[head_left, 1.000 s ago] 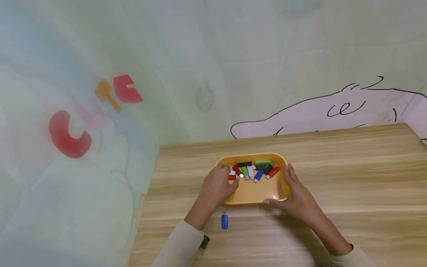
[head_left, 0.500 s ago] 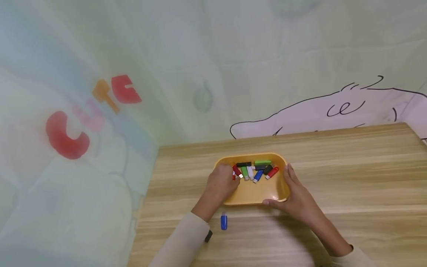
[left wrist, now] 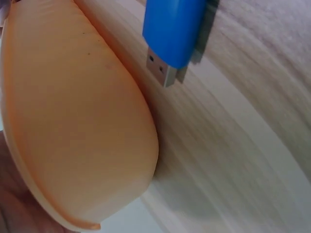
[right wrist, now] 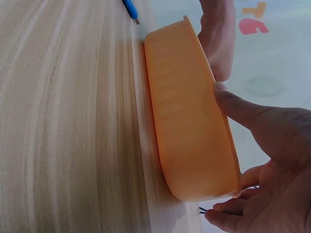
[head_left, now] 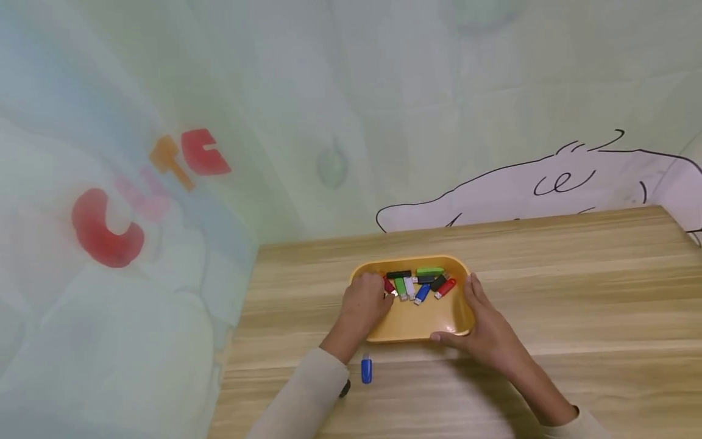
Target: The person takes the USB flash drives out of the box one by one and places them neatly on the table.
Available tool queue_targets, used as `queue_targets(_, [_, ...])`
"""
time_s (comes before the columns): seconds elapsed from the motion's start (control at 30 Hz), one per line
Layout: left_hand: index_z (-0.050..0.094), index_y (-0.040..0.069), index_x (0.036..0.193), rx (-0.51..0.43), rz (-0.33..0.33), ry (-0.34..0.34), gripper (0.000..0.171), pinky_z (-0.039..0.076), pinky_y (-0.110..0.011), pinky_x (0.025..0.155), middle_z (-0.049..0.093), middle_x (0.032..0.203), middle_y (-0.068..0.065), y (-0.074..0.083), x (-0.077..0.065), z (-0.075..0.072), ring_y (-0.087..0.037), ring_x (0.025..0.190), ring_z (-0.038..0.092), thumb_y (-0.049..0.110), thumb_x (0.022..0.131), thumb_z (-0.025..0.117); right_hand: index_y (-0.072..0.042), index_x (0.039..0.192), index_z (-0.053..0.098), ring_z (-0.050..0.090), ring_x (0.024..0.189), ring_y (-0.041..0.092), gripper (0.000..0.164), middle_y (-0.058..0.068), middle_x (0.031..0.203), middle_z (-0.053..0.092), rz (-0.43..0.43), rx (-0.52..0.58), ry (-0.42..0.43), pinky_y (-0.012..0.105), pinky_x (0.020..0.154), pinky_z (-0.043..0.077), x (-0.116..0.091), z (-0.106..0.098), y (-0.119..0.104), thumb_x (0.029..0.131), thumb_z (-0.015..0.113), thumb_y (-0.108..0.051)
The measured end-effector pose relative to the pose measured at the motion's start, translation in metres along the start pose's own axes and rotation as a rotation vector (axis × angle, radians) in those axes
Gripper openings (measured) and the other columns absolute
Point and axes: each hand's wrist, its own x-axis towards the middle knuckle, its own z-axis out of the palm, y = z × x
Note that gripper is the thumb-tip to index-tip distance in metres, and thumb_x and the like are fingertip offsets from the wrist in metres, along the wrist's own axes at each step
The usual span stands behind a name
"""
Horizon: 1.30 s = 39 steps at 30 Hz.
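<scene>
A yellow plastic tray (head_left: pixel 419 323) holds several USB sticks, among them a bright green one (head_left: pixel 429 272), a red one (head_left: pixel 445 288), a blue one (head_left: pixel 421 295) and a white one (head_left: pixel 409 289). My left hand (head_left: pixel 362 305) reaches over the left end into it, beside a dark red USB stick (head_left: pixel 389 286). Its fingertips are hidden, so I cannot tell whether they pinch anything. With my right hand (head_left: pixel 496 338) I grip the tray's right end, thumb on the front rim and fingers along the side. The right wrist view shows that thumb (right wrist: pixel 238 104) at the rim.
On the wooden table (head_left: pixel 576 292), in front of the tray, lies another blue USB stick (head_left: pixel 366 369). A small black object (head_left: pixel 345 388) pokes out beside the left sleeve (head_left: pixel 307 390). Behind the table hangs a printed backdrop (head_left: pixel 307 122).
My left hand has shifted slightly right and deeper into the tray, covering the red and white USB sticks seen at its left end before. My right hand keeps its grip.
</scene>
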Motion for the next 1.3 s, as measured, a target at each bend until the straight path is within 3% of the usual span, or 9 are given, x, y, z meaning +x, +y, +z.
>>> queue_targets(0.4, [0.077,0.003,0.102,0.050,-0.019,0.023,0.031,0.046,-0.020,0.050,0.064,0.078,-0.002,0.001,0.000,0.005,-0.011,0.061,0.056,0.032,0.094,0.083,0.003,0.167,0.015,0.025,0.155,0.056,0.134,0.026,0.176,0.008,-0.003,0.003,-0.002,0.067,0.122,0.033,-0.001,0.001,-0.001,0.075,0.091,-0.061])
queue_targets(0.97, [0.075,0.002,0.102,0.077,0.021,0.040,0.027,0.043,-0.018,0.052,0.058,0.078,-0.002,0.001,-0.007,0.005,-0.013,0.064,0.054,0.027,0.095,0.081,0.003,0.167,0.015,0.025,0.155,0.057,0.134,0.026,0.176,0.008,0.000,0.001,-0.001,0.068,0.122,0.032,-0.001,-0.001,-0.001,0.076,0.090,-0.061])
queue_targets(1.3, [0.074,-0.001,0.108,0.108,0.016,0.056,0.036,0.055,-0.025,0.062,0.064,0.095,-0.009,0.004,-0.014,0.001,-0.017,0.078,0.053,0.030,0.092,0.083,0.004,0.166,0.017,0.026,0.155,0.056,0.134,0.027,0.176,0.008,-0.007,-0.001,0.005,0.068,0.122,0.033,0.000,-0.001,0.000,0.075,0.091,-0.060])
